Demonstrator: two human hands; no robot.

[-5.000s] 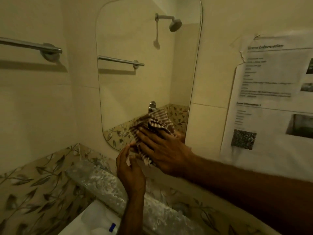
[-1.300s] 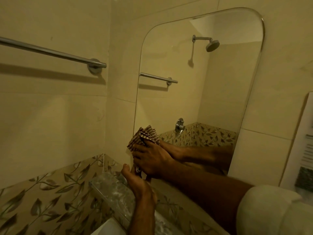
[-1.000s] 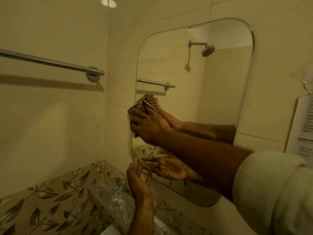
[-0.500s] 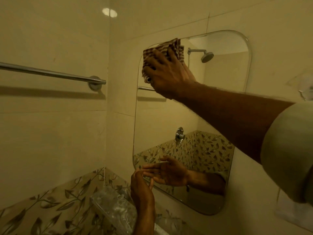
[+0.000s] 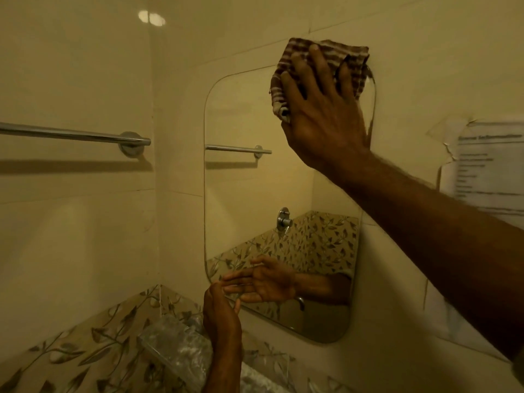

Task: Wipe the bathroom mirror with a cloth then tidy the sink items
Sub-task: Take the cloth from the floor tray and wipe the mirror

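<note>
The rounded wall mirror (image 5: 255,194) hangs on the tiled wall in front of me. My right hand (image 5: 323,114) presses a brown-and-white striped cloth (image 5: 326,55) flat against the mirror's top right corner, the cloth partly over the edge onto the tile. My left hand (image 5: 219,313) rests with fingers apart against the mirror's lower left edge and holds nothing; its reflection shows in the glass. The sink is out of view.
A chrome towel bar (image 5: 76,136) runs along the left wall. A clear glass shelf (image 5: 175,350) juts out below the mirror by my left wrist. A printed paper notice (image 5: 487,171) is stuck to the wall at right. Leaf-patterned tiles band the lower wall.
My right hand has swept the cloth from the mirror's lower left up to the top, then across to the top right corner. My left hand stays at the lower edge.
</note>
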